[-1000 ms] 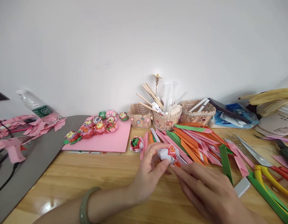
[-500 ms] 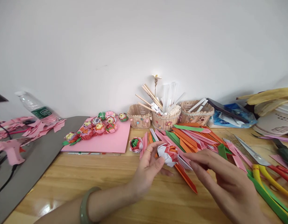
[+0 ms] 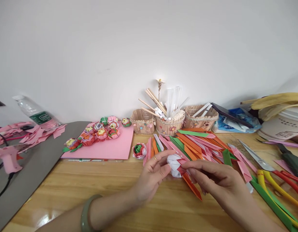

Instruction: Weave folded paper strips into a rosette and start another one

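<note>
Between my two hands, above the wooden table, is a folded paper flower [image 3: 174, 165] with white outer petals and pink-red ones inside. My left hand [image 3: 155, 172] grips its left side between thumb and fingers. The thumb and forefinger of my right hand [image 3: 210, 178] pinch at the flower's right side, on the pink-red petals. Behind and below the flower lies a heap of folded paper strips [image 3: 199, 145] in orange, pink, green and white. Another paper flower [image 3: 139, 150], pink and white with a green and red centre, rests on the table left of my left hand.
Several finished paper flowers [image 3: 100, 132] sit on a pink paper sheet [image 3: 117, 148]. Craft-stick baskets [image 3: 143, 124] line the wall. Scissors [image 3: 258, 159] lie at right; a pink glue gun [image 3: 9, 159] and a plastic bottle [image 3: 34, 112] are at left.
My right hand has moved left and its fingers now touch the flower. The flower has turned, so more of its white outside faces me. The view has shifted slightly.
</note>
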Action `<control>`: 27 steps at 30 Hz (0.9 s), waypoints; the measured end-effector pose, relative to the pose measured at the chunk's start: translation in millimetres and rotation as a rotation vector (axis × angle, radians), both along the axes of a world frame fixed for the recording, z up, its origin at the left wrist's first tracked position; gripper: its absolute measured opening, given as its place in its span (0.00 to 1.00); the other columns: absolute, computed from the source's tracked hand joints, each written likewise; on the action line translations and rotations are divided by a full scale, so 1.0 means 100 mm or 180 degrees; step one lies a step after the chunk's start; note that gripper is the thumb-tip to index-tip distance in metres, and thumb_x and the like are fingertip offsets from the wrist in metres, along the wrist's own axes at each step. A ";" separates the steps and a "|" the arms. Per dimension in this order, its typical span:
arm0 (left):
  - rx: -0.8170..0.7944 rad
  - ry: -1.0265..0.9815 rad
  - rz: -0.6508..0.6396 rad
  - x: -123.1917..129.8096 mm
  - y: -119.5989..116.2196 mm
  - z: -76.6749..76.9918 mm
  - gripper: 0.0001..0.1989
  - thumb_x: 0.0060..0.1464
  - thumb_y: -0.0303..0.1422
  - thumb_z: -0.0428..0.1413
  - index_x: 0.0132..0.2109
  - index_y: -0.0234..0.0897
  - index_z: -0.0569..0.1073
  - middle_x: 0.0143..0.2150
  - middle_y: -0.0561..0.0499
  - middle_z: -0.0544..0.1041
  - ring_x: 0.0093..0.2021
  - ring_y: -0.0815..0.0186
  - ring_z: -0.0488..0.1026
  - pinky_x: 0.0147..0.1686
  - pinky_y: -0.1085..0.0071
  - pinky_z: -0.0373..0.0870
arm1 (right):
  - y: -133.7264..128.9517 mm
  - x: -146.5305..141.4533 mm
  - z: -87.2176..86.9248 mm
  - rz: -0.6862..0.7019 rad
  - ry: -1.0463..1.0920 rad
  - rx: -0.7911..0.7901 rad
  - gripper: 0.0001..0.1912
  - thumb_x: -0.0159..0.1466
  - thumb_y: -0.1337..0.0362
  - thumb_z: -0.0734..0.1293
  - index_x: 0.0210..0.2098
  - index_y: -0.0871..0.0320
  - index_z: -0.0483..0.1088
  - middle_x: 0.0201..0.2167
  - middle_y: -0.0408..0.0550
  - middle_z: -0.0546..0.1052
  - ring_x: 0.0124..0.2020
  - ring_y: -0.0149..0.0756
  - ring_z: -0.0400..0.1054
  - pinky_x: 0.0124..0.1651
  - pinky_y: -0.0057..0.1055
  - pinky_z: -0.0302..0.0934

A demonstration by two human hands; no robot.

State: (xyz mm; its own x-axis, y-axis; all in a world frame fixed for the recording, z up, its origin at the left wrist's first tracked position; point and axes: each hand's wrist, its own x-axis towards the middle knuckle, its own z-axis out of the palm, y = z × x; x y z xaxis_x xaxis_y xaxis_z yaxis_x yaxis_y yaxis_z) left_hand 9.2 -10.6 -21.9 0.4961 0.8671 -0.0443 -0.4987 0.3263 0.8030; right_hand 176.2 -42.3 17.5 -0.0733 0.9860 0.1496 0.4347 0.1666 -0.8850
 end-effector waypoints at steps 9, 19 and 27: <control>0.0977 0.0635 0.0316 -0.02 0.04 -0.07 0.18 0.48 0.32 0.58 0.49 0.45 0.72 0.50 0.49 0.73 0.50 0.62 0.67 0.51 0.65 0.62 | 0.04 -0.03 -0.04 -0.0061 0.0645 -0.1097 0.17 0.54 0.53 0.64 0.34 0.60 0.72 0.17 0.41 0.67 0.15 0.26 0.57 0.17 0.24 0.54; 0.1430 0.1177 0.0593 -0.03 -0.02 -0.05 0.15 0.49 0.33 0.57 0.47 0.43 0.73 0.56 0.46 0.68 0.55 0.60 0.64 0.54 0.62 0.62 | 0.05 -0.07 -0.06 0.0043 0.1125 -0.1186 0.10 0.51 0.57 0.68 0.28 0.58 0.70 0.18 0.38 0.67 0.17 0.23 0.54 0.18 0.21 0.52; 0.1548 0.1290 0.0338 -0.05 -0.03 -0.07 0.16 0.51 0.31 0.56 0.48 0.47 0.72 0.55 0.48 0.67 0.57 0.61 0.62 0.54 0.63 0.62 | 0.10 -0.01 -0.12 0.0594 0.0939 -0.1313 0.10 0.53 0.57 0.68 0.28 0.58 0.70 0.18 0.38 0.65 0.17 0.24 0.55 0.19 0.21 0.56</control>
State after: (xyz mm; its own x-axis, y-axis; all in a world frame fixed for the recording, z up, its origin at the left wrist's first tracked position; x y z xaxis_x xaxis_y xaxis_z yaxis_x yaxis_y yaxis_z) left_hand 4.1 -13.3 -28.8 0.4327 0.8789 0.2004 -0.1341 -0.1571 0.9784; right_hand 175.3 -32.2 5.7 -0.2663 0.9415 -0.2065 0.1540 -0.1700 -0.9733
